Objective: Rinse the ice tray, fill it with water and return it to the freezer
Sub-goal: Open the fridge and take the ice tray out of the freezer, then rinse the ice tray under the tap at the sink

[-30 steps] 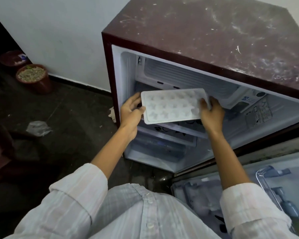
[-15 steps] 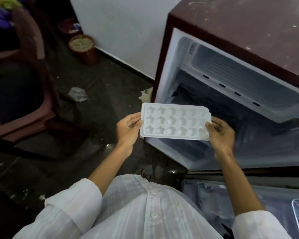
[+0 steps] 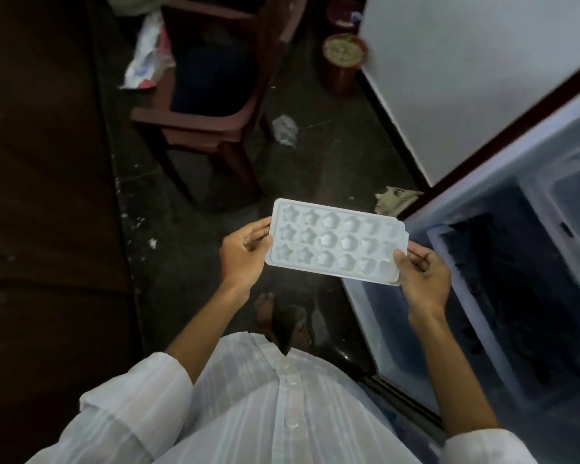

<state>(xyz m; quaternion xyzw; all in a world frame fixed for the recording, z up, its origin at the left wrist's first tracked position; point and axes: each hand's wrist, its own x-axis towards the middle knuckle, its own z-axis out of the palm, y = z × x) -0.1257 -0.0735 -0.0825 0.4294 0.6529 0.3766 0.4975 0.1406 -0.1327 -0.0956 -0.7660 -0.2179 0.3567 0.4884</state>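
Open fridge [image 3: 503, 296] fills the frame from 3 to 5 o'clock, cavity dark and facing the person; judged left open because the tray must go back in later. Dark floor [image 3: 315, 155] runs through centre; a maroon chair [image 3: 215, 105] stands at 11 o'clock, a brown pot [image 3: 344, 60] at 1 o'clock against the white wall [image 3: 466, 78]. White ice tray [image 3: 337, 244] sits at frame centre, clear of the fridge, cups up, roughly level. Cups look empty, no water seen. Left hand [image 3: 245, 259] pinches the short end at 9 o'clock, grip closed on the rim. Right hand [image 3: 422, 279] holds the opposite end at 4 o'clock, thumb on top. Two-ended hold likely keeps the thin tray flat. Rinse and fill judged not yet done.
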